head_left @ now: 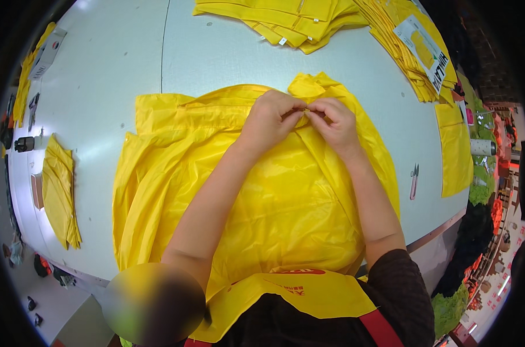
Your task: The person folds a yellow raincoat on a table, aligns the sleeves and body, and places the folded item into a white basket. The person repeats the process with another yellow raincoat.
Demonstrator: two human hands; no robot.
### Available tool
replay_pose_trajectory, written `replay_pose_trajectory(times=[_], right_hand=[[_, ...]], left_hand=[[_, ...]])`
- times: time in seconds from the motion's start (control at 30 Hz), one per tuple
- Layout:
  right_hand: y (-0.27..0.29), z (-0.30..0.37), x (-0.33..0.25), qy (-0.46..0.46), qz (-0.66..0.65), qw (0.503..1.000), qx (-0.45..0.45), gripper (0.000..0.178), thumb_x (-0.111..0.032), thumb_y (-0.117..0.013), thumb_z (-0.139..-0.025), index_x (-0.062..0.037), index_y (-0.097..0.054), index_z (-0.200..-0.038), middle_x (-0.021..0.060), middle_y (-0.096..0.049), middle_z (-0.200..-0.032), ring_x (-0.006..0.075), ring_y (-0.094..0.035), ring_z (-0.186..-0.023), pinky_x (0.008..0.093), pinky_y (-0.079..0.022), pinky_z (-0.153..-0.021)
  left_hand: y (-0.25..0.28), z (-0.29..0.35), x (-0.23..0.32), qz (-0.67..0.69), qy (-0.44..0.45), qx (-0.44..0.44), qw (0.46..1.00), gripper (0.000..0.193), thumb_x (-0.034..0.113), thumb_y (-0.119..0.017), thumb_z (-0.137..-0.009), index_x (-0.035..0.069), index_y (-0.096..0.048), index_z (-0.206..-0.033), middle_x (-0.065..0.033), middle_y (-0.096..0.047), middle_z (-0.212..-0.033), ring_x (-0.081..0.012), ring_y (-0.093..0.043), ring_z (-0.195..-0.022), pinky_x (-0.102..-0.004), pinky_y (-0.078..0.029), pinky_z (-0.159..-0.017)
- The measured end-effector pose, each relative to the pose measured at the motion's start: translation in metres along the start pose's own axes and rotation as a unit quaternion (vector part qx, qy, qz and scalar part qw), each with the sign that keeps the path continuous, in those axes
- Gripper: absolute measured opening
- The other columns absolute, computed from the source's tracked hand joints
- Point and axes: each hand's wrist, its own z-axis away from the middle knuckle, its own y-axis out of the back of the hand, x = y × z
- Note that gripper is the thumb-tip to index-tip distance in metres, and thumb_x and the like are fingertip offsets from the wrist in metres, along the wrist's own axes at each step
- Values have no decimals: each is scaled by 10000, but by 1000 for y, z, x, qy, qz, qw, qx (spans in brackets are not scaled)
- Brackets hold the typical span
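A large yellow garment of thin, shiny fabric lies spread over the table in front of me, its lower part reaching my apron. My left hand and my right hand meet at its upper part, fingertips close together. Each hand pinches the yellow fabric between thumb and forefinger. Whatever small detail sits between the fingertips is too little to make out. A gathered yellow bunch of the same fabric stands up just beyond my hands.
Stacked folded yellow garments lie at the far side, with more under a printed sheet at far right. Small thread snips rest right of the garment. A folded yellow piece lies at the right edge, another yellow pile at left.
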Motion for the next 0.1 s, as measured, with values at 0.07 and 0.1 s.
replay_pose_trajectory(times=[0.07,0.1], right_hand=[[0,1,4,19,8,1000,-5,124,-25,-672,-732,-11,-628,-847,112,-631,-828,254,-603,-741,313,-486,-665],[1,1,6,20,9,1000,-18,111,-25,-668,-738,-14,-629,-842,110,-634,-834,246,-606,-759,313,-486,-674]], left_hand=[[0,-2,-2,-47,-54,-10,997,154,84,-695,-752,40,-663,-896,-115,-646,-916,-219,-601,-798,-350,-500,-740],[0,-1,-2,-48,-53,-10,997,154,84,-695,-752,40,-663,-896,-115,-646,-916,-219,-601,-798,-350,-500,-740]])
